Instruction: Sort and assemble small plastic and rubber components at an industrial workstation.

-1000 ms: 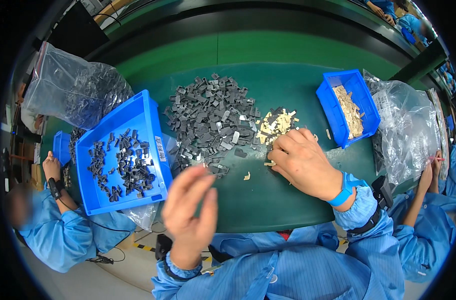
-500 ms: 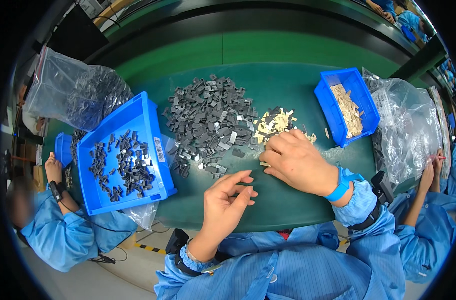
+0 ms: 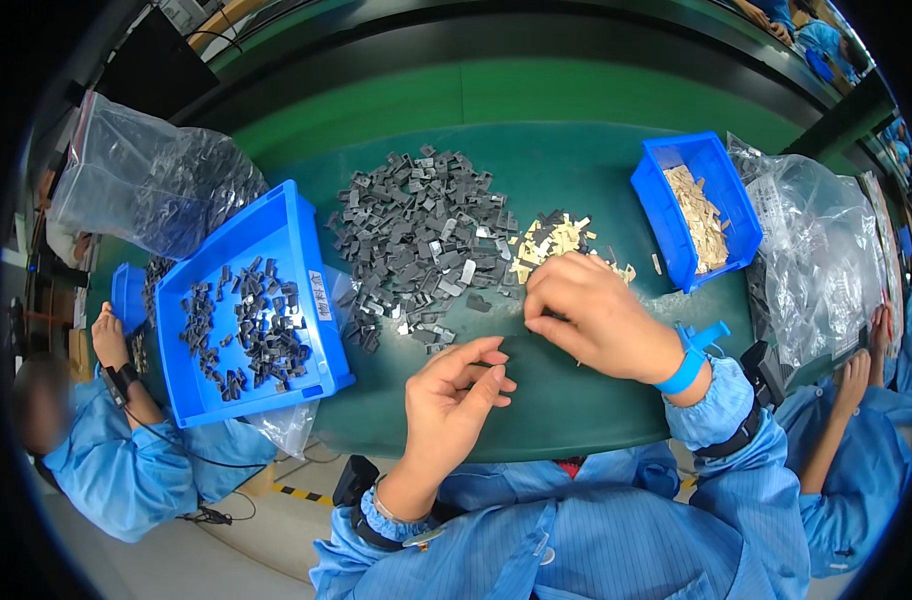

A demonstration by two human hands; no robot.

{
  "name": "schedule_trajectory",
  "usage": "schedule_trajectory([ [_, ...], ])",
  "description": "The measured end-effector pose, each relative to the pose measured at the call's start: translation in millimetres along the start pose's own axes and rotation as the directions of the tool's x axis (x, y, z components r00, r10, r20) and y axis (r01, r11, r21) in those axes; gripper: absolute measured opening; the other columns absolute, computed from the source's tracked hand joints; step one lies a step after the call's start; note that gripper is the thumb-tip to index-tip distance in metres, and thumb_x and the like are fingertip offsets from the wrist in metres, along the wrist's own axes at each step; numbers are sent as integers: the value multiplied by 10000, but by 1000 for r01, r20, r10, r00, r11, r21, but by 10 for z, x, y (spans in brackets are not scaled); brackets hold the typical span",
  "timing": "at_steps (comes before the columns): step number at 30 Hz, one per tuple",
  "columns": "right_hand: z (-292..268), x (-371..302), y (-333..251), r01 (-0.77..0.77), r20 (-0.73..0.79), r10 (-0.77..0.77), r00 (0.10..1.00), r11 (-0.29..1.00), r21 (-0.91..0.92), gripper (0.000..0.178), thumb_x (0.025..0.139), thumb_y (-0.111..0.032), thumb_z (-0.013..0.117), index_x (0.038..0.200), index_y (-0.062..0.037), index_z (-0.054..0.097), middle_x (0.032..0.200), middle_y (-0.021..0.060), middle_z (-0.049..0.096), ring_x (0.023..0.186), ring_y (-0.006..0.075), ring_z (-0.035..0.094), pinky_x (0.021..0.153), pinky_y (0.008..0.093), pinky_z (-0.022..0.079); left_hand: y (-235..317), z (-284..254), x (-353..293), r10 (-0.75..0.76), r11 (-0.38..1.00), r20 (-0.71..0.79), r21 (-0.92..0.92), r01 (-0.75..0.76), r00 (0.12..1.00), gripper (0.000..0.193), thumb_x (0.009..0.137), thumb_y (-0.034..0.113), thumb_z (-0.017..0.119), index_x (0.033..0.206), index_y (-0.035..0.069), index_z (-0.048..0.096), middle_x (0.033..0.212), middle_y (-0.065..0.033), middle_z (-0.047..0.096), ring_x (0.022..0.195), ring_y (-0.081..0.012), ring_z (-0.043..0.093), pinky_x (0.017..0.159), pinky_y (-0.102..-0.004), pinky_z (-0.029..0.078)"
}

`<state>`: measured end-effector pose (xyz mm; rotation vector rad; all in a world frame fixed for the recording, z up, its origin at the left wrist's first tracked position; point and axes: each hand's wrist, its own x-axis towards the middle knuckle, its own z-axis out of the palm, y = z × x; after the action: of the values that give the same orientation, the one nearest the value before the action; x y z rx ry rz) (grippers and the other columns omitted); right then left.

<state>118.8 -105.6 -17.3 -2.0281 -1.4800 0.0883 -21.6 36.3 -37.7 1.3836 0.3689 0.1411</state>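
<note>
My left hand (image 3: 448,395) is above the near part of the green table, with its fingers curled toward the thumb; anything between them is too small or hidden to make out. Up and to its right, my right hand (image 3: 601,325) has thumb and forefinger pinched together, and what they hold cannot be made out. Just beyond its knuckles lies a small pile of cream-coloured flat pieces (image 3: 558,240) mixed with some black ones. A large heap of small dark grey plastic parts (image 3: 416,235) spreads beyond my left hand.
On the left a blue tray (image 3: 201,300) holds scattered black parts, beside a clear plastic bag (image 3: 156,180). To the right, a blue bin (image 3: 666,215) contains tan pieces, next to another clear bag (image 3: 816,260). People in blue work at both sides.
My right hand has turned and drawn slightly away from the cream pile, its thumb and forefinger now pinched. My left hand has barely moved.
</note>
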Motion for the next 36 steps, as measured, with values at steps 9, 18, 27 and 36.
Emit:
schedule_trajectory([
  [9,68,-31,-100,-229,122,365,923,267,936,63,823,-80,592,814,-23,566,965,47,518,839,77,478,735,218,401,127,194,-5,92,996,-18,-4,-93,996,268,810,8,584,1068,-55,554,879,-153,609,677,-184,626,552,-260,537],
  [18,20,-67,-252,-140,43,221,974,444,885,69,793,-74,612,802,-22,567,977,83,520,900,143,488,786,265,392,227,28,-25,-218,661,440,-590,463,871,301,914,199,453,967,-73,568,804,-146,605,611,-173,604,497,-256,499],
  [27,-162,-121,-348,148,-298,-70,952,957,249,160,688,-106,678,833,-55,631,875,62,551,789,215,525,703,323,413,318,186,-134,-51,963,115,-257,79,992,146,852,42,540,919,-73,601,781,-128,609,624,-151,612,510,-232,508],
  [36,-157,-167,-375,103,-256,-37,966,963,248,135,676,-96,690,800,-63,648,817,34,567,736,200,522,651,318,400,370,184,-121,332,875,194,304,-378,923,99,819,-16,545,865,-80,603,747,-139,605,594,-150,609,499,-213,491],
])
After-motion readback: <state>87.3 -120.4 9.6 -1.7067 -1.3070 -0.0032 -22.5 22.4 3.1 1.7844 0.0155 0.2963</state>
